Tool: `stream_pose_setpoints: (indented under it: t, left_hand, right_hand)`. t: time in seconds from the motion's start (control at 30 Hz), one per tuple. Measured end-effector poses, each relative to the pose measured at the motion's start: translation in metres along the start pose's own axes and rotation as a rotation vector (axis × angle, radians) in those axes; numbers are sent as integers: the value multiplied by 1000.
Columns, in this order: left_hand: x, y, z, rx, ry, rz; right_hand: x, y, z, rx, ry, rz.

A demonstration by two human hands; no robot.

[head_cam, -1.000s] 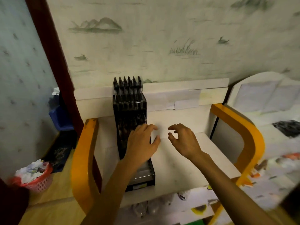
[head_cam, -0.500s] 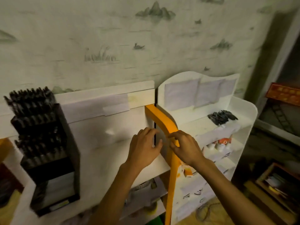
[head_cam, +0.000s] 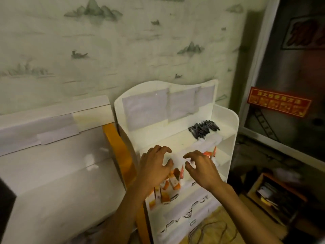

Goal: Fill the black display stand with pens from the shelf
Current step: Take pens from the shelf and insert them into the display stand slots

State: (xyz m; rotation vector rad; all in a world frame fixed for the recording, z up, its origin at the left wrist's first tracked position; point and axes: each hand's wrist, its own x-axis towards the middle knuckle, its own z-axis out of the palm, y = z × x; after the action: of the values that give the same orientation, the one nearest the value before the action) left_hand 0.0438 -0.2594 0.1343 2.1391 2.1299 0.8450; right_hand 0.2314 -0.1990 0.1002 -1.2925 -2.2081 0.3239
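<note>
Black pens (head_cam: 204, 129) lie heaped on the white shelf's (head_cam: 226, 128) top tier.

Beyond the hands the pens (head_cam: 204, 129) blur into one dark heap, and the left hand (head_cam: 154, 167) hides some orange boxes (head_cam: 173, 182).

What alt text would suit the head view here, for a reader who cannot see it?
Both hands, left and right, reach empty with loosely curled fingers toward a white shelf. A pile of black pens lies on its top tier, to the right. Orange boxes stand on the tiers below the hands.
</note>
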Motion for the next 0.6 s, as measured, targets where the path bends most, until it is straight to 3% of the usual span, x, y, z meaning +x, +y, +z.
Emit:
stream_pose_setpoints:
  t: [0.33,0.6]
  left_hand:
    - [131,38,115,-52,-9,-39]
    - [232,48,173,-61,16,-139]
  right_hand:
    - [95,143,-7,-47,-38,76]
    - [188,232,-6,-83,-89,31]
